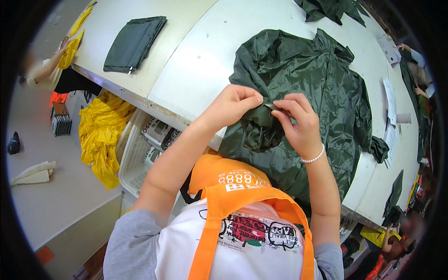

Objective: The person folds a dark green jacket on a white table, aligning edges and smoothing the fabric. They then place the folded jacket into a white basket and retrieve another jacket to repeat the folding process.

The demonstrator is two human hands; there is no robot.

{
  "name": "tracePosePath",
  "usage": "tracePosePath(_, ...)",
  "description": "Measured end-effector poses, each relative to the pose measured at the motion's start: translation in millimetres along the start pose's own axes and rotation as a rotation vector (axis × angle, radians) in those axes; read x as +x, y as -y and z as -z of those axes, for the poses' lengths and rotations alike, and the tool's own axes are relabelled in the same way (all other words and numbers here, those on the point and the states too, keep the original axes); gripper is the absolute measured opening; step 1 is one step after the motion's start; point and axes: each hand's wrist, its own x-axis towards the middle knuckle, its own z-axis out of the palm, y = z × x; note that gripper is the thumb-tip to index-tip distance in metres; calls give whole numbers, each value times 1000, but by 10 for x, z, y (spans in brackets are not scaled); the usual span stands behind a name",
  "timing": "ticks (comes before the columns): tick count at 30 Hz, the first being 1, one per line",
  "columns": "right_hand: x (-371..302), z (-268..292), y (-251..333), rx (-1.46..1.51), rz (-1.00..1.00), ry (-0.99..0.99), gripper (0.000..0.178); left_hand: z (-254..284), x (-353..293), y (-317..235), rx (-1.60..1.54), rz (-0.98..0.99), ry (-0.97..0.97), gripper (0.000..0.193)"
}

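A person stands at a white worktable (196, 60), seen from above their head, both bare hands raised over a dark green raincoat (308, 84) spread on the tabletop. The left hand (232, 105) is curled, thumb and forefinger pressed together on a bunched fold of the green fabric. The right hand (298, 122) faces it, fingertips almost touching those of the left, thumb and forefinger pinching a small silvery piece (271, 107), perhaps a zip pull, at the edge of the same fold; the other fingers curl loosely. A bracelet of white beads (313, 158) circles the right wrist.

Just below the fingers hangs a crumpled bundle of the coat's fabric (259, 133). Beyond the fingers, away from the person, the rest of the coat lies flat and wrinkled across the table. Below the hands, the coat drapes over the near table edge toward the person's orange apron (242, 196).

Well to the left of the fingers and farther off, a folded dark green cloth (134, 43) lies on an adjoining table. Down to the left, under the table edge, sits a white plastic basket (133, 154), with a heap of yellow fabric (100, 135) beside it. Far to the right of the fingers, white paper sheets (391, 100) lie along the table's far side. Other people's arms show at the far left and right edges.
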Motion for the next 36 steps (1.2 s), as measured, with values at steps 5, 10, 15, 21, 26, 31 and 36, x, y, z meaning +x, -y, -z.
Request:
tracePosePath(5,-34,110,-63,79,-139,32,25,41,-35,-25,-141,33,-56,15)
tracePosePath(10,-18,-19,-12,154,-88,7,25,22,-33,-59,-141,20,-96,14)
tracePosePath(15,20,-39,8,111,-46,14,24,17,-38,-48,-103,22,-62,14)
tracePosePath(21,3,-35,49,236,-157,69,22,-3,-63,-59,-113,15,-41,16)
tracePosePath(26,24,-39,48,174,-109,29,21,1,-28,-8,-124,0,-29,17)
tracePosePath(31,13,-72,11,36,-18,-16,21,5,-24,-8,-136,17,-25,16)
tracePosePath(36,13,-75,23,-72,54,-31,20,21,-19,5,-117,13,-13,16)
